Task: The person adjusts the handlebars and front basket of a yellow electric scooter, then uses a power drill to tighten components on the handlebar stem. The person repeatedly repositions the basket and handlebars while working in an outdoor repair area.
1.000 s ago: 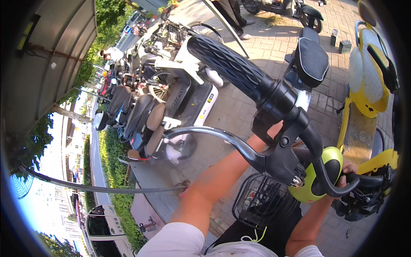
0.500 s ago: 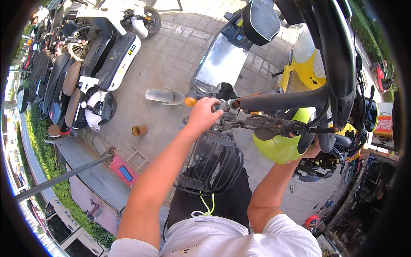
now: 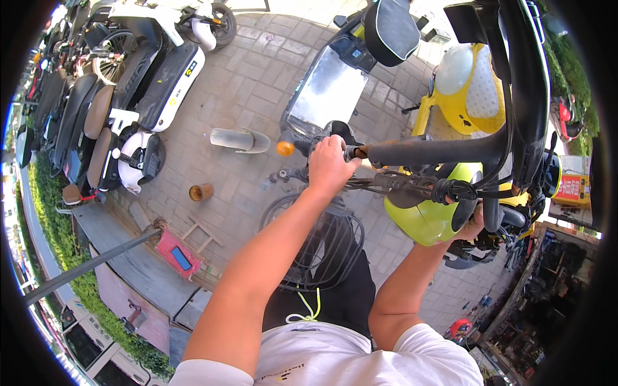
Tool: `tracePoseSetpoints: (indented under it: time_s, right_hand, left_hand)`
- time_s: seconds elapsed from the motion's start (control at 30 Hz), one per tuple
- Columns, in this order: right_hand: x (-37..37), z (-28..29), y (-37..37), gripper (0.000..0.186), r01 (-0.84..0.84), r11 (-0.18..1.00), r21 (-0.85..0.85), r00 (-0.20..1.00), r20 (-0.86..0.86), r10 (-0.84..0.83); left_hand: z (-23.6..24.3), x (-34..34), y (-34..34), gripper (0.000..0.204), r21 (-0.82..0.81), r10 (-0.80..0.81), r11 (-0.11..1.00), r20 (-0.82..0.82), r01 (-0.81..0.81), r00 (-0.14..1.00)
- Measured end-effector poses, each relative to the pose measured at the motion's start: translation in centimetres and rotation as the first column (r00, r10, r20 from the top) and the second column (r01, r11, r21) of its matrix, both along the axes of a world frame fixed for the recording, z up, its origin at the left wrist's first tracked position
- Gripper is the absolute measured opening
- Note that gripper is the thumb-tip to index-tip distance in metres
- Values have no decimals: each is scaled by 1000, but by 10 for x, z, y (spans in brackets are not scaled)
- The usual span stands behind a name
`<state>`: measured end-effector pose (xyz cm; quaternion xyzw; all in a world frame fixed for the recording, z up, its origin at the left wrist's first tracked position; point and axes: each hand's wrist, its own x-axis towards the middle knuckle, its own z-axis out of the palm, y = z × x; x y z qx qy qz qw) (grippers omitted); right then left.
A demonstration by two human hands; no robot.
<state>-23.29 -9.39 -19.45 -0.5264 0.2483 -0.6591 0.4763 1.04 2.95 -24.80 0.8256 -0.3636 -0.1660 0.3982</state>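
My left hand (image 3: 331,164) is closed on the metal handlebar stem (image 3: 350,153) of the scooter at the middle, where a long black tube (image 3: 438,148) with bundled cables (image 3: 454,190) runs to the right. My right hand (image 3: 473,226), partly hidden, has curled fingers at the right edge of the lime-green front cowl (image 3: 418,219); I cannot make out what they grip. A wire basket (image 3: 283,225) is against my legs below the stem. An orange reflector (image 3: 285,148) is just left of my left hand.
Parked scooters (image 3: 103,109) line the left, beside a hedge (image 3: 51,225). A loose grey mudguard (image 3: 235,139), a rusty can (image 3: 201,192) and a pink tray (image 3: 180,253) lie on the paving. A yellow scooter (image 3: 473,90) stands upper right, a cluttered workbench (image 3: 553,283) lower right.
The black handlebar grip and brake lever have swung up and right, away from the middle. My left hand has come into sight on the stem and shifted slightly up and right.
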Motion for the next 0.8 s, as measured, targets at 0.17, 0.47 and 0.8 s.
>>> tracePoseSetpoints:
  time_s: [0.17,0.47,0.8]
  right_hand:
    - [5,7,1,35,4,1000,9,999,-50,-3]
    - [11,10,-2,37,-156,987,45,984,97,151]
    - [57,57,5,24,-293,942,165,941,225,253]
  left_hand:
    - [0,-5,4,38,-60,14,998,45,-11,999]
    - [1,-12,2,35,-76,80,994,-52,-84,995]
    - [7,-6,-4,39,14,151,988,-308,-154,939]
